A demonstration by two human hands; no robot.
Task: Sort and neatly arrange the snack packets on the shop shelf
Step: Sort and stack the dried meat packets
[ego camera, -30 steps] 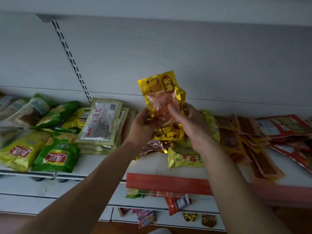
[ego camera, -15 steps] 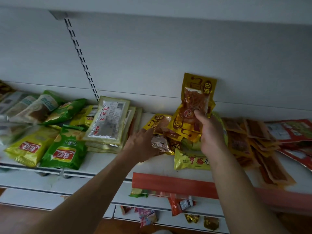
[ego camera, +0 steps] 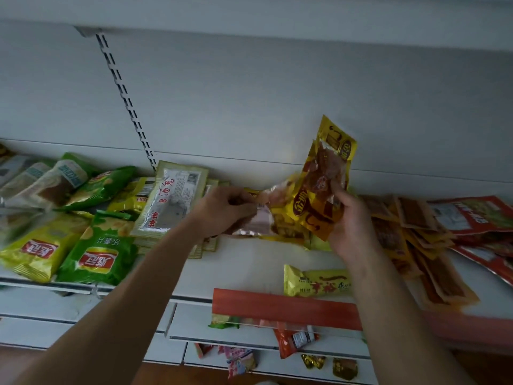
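Sorting of snack packets, gathering stage. The right hand (ego camera: 350,226) grasps a fanned bundle of yellow packets (ego camera: 322,195) and holds it upright above the shelf (ego camera: 249,270), close to the back panel, with the thumb laid across the front packet. One second ago both hands held this bundle together at centre. The left hand (ego camera: 223,209) has since let go and dropped to the heap, where its curled fingers appear to pinch a loose packet (ego camera: 266,202) lying just beside the bundle; motion blur hides the exact contact. The change suggests that like packets are being collected into one hand. The sorting is therefore under way, but no neat row of them has yet been laid.

The yellow packets are flat, rectangular pouches of glossy film, each with a clear window showing reddish-brown contents. Such film probably slides easily, and the bundle already splays at its top. To the left lie puffed, pillow-shaped crisp bags (ego camera: 97,254) in green and yellow, and beside them a leaning stack of flat white-faced pouches (ego camera: 172,198). To the right, thin strip packets (ego camera: 416,234) lie spread out in disorder. A single long yellow packet (ego camera: 316,283) rests at the shelf's front edge, just behind the red price rail (ego camera: 286,307).
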